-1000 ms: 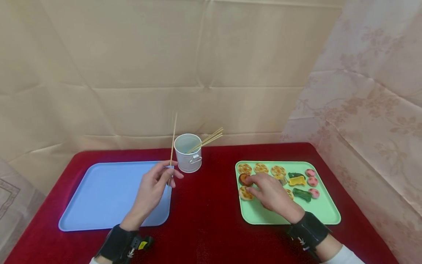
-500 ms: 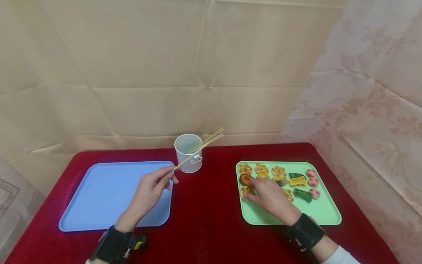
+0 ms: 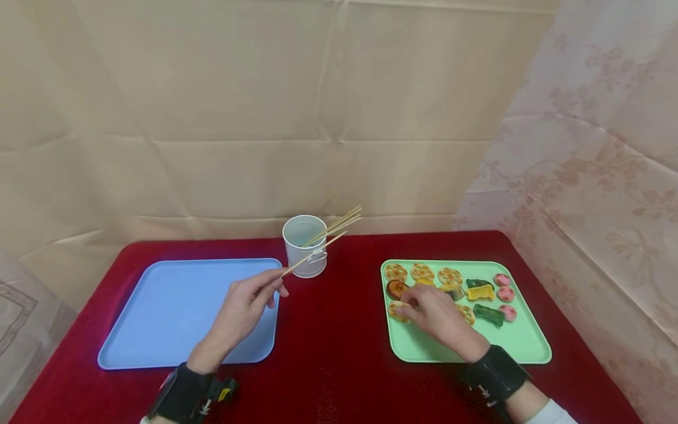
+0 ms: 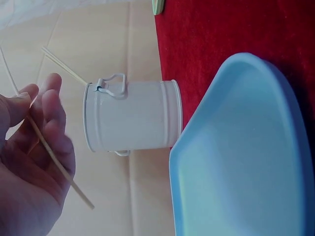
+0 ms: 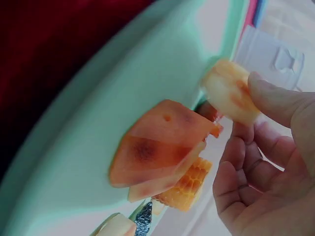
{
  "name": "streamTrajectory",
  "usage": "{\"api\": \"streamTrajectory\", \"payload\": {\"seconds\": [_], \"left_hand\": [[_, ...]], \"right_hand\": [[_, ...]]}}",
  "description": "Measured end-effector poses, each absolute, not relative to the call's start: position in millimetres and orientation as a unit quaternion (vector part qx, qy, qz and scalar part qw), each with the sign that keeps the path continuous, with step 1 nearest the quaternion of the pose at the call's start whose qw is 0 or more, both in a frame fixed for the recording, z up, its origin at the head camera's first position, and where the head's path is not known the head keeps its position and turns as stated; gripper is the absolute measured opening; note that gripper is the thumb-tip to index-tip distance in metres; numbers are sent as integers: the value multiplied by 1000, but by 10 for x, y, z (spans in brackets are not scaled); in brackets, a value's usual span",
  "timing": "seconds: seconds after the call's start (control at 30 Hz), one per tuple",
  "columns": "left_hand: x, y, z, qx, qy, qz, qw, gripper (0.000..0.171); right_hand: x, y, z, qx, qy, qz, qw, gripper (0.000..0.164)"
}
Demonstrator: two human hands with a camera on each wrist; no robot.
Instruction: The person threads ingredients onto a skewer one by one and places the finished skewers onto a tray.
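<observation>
Thumb and fingers of my left hand (image 3: 243, 303) pinch a thin bamboo skewer (image 4: 59, 167), held aslant in front of a small white metal bucket (image 3: 293, 250). In the right wrist view, my right hand (image 5: 268, 157) pinches a pale, orange-browned lotus root slice (image 5: 229, 91) by its edge, at the green tray (image 3: 477, 347). Whether the slice still touches the tray is hard to tell. Beneath and beside that hand lie an orange slice with dark spots (image 5: 152, 147) and a piece of corn (image 5: 189, 187). The hand hides part of the food in the head view.
Several more skewers (image 3: 346, 218) lean out of the bucket's right side. A blue tray (image 3: 169, 318) lies at the left on the red tablecloth (image 3: 328, 353). Across the green tray are more lotus slices (image 3: 449, 275), green pieces (image 3: 488, 315) and round pink pieces (image 3: 505, 293).
The skewer in my left hand has swung from upright to leaning right, past the bucket's front. My right hand has stayed over the tray's left side, its fingers shifting from the dark round piece to the lotus slice.
</observation>
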State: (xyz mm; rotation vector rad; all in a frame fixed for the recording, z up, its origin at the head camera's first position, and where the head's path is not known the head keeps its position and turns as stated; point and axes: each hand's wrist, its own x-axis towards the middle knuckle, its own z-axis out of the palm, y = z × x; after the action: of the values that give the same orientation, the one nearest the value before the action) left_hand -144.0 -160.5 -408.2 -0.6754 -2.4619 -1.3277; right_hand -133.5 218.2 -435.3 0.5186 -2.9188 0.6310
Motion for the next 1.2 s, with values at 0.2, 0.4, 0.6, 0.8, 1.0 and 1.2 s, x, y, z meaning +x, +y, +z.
{"api": "streamTrajectory", "payload": {"seconds": [0.2,0.4,0.6,0.8,1.0,1.2], "left_hand": [[-1430,-1591,-4062,-229,-860,-442,114,26],[-1423,-1560,-4089,-241,-862,-428,122,28],[-1404,-1473,-4138,-257,-865,-409,134,32],[-1380,-1372,-4142,-258,-876,-385,132,37],[-1347,-1314,-4132,-246,-892,-347,151,39],[-1319,-1267,-4146,-237,-894,-346,160,34]], "right_hand": [[-1373,2204,-4218,140,-948,282,43,13],[-1416,2154,-4072,106,-928,351,63,15],[-1456,2058,-3959,56,-888,450,82,25],[-1499,1963,-3897,13,-805,589,68,34],[-1513,1925,-3869,-9,-758,649,72,42],[-1506,1895,-3879,-43,-745,662,74,45]]}}
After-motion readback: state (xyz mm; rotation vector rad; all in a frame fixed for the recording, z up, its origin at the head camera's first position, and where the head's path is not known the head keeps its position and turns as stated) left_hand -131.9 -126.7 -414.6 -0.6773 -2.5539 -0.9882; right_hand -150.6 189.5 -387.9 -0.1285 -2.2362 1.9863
